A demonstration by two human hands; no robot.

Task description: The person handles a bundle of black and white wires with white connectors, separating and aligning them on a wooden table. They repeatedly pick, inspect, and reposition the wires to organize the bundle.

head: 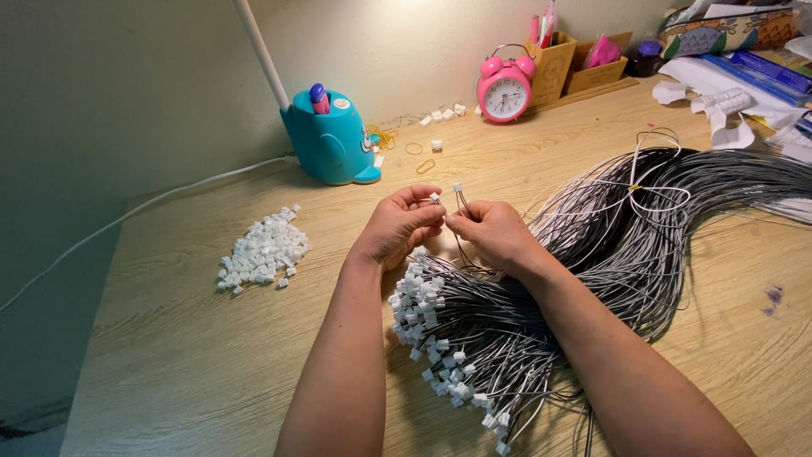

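While both hands meet above the middle of the wooden desk [211, 355], the left hand [397, 227] pinches a small white plastic connector [435, 198] between thumb and forefinger, with its other fingers curled loosely under. The right hand [497, 233] sits just beside it, fingertips pressed together on a thin wire pair [462, 201] whose free end sticks up and slightly left, ending in a second small white piece. The wire end lies just right of the connector, close to it but, as far as can be told, not touching; its long axis runs nearly upright from the right fingertips, so the right hand is the nearer to the wire and the left to the connector.

Below the hands, toward the near edge, a thick bundle of grey and white wires [643, 228] sweeps from the right edge round to a fan of ends already capped with white connectors [427, 326]. A loose pile of white connectors [264, 249] lies well apart toward the left edge.

Along the far edge stand a teal whale-shaped lamp base [330, 140] that holds a pink and purple pen, a pink alarm clock [504, 89], and a wooden organiser [584, 68] with pens in one compartment and pink sheets in another. A few rubber bands [419, 156] and stray connectors lie near the lamp.
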